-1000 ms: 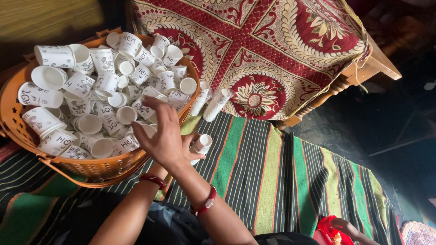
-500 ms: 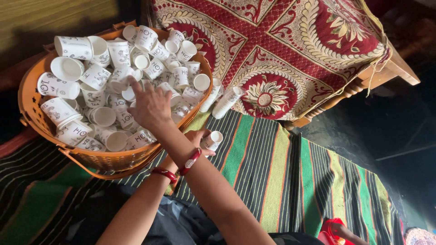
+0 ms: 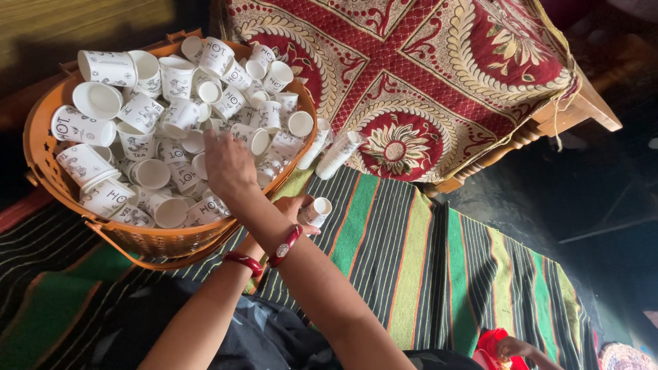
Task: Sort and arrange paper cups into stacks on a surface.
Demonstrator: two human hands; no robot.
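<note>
Since 0.5 s ago the right hand [image 3: 229, 164] has gone further left and deeper into the orange basket [image 3: 41, 147], fingers spread loose, palm down on the loose paper cups [image 3: 154, 130]; can't tell if it grips one. Left hand [image 3: 291, 209], crossed under the right arm, is curled round a small cup stack [image 3: 315, 211] just right of the basket rim, over the striped mat [image 3: 411, 247]. Two more stacks [image 3: 337, 154] lean near the red patterned cloth [image 3: 425, 75].

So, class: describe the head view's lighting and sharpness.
Head view: daylight falls evenly on the paper cups and orange basket; the right floor lies in deep shadow; the reaching right hand looks slightly soft, and no glare shows.
</note>
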